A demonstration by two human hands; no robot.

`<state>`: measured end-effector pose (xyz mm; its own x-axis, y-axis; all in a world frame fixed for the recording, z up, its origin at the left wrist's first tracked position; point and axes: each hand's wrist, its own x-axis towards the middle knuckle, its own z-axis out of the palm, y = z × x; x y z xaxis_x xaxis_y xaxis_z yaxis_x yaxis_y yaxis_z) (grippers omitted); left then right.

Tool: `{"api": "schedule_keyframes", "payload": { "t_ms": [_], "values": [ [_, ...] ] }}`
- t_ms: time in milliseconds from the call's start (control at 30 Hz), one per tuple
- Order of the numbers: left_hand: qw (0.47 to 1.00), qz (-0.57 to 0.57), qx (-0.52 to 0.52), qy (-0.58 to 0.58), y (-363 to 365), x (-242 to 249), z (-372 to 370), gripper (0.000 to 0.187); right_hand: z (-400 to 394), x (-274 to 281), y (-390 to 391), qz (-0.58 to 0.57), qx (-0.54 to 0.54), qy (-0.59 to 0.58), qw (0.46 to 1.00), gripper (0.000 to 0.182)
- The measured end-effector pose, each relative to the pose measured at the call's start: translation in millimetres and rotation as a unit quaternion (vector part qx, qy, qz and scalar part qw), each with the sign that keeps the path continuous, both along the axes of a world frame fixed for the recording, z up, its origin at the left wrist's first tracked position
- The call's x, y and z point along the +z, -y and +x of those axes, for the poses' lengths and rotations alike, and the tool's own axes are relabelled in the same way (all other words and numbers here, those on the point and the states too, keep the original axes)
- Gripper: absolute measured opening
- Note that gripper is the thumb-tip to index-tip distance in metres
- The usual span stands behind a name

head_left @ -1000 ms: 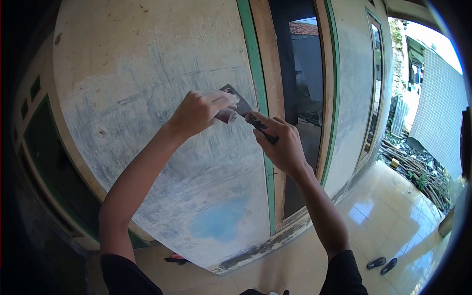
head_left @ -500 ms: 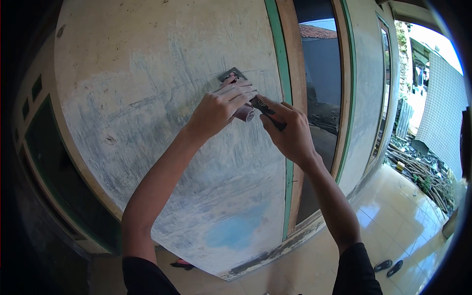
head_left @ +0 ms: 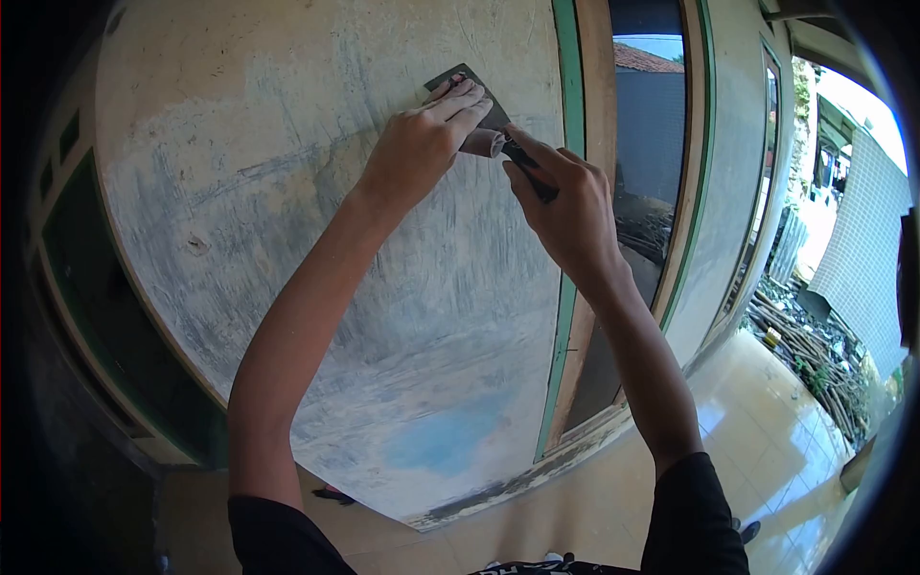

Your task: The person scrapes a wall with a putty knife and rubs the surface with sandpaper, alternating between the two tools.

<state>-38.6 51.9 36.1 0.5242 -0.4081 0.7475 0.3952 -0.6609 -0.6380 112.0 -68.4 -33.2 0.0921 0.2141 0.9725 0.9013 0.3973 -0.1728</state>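
Note:
A scraper with a wide dark flat blade (head_left: 495,117) lies against the weathered, patchy wall (head_left: 412,278). My right hand (head_left: 573,206) is closed around its black and orange handle (head_left: 529,168). My left hand (head_left: 422,144) has its fingers bent over the blade, pressing near the upper edge. Under that palm is a brownish roll (head_left: 482,143), which looks like rolled sandpaper, pinned between hand and blade. The left fingertips look dusted with pale powder.
A green and brown wooden frame (head_left: 572,86) with a dark window pane (head_left: 644,125) stands right of the wall. Another dark green-framed opening (head_left: 125,316) is at left. Shiny floor tiles (head_left: 738,422) spread below, and a pile of sticks (head_left: 815,355) lies outside.
Both hands have moved up the wall together with the scraper and the roll. More of the blade shows beside my left hand. The camera view has shifted slightly.

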Motion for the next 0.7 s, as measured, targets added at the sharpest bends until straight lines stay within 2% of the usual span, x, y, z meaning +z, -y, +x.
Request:
{"api": "schedule_keyframes", "payload": {
  "t_ms": [133,200,233,300,400,533,633,700],
  "values": [
    [1.0,0.018,-0.009,0.007,-5.5,31.2,3.9,0.028,8.6,27.5,-10.5,0.016,-0.009,0.02,1.0,0.036],
    [0.999,0.04,0.02,0.029,-4.4,47.8,9.1,0.027,10.6,42.5,-10.8,0.017,0.025,-0.002,1.0,0.035],
    [0.998,0.043,0.023,0.031,-3.0,48.4,10.5,0.027,11.6,45.0,-6.6,0.02,0.028,0.0,0.999,0.035],
    [0.999,0.027,0.017,0.012,1.8,34.7,9.7,0.028,11.4,35.3,4.9,-0.048,0.035,-0.015,0.998,0.035],
    [0.999,-0.007,0.041,-0.015,13.8,3.6,11.3,0.029,19.5,14.4,17.3,-0.048,0.04,0.013,0.998,0.034],
    [0.999,-0.016,0.019,-0.036,4.4,24.5,10.1,0.03,24.6,31.2,16.4,-0.025,0.048,0.027,0.998,0.032],
    [0.998,0.04,0.038,-0.025,7.0,29.0,15.3,0.03,26.3,31.7,18.4,-0.055,0.049,0.007,0.997,0.03],
    [0.998,-0.009,0.062,-0.029,12.9,21.7,13.6,0.048,26.3,28.4,23.8,-0.058,0.068,-0.01,0.996,0.03]
  ]
}}
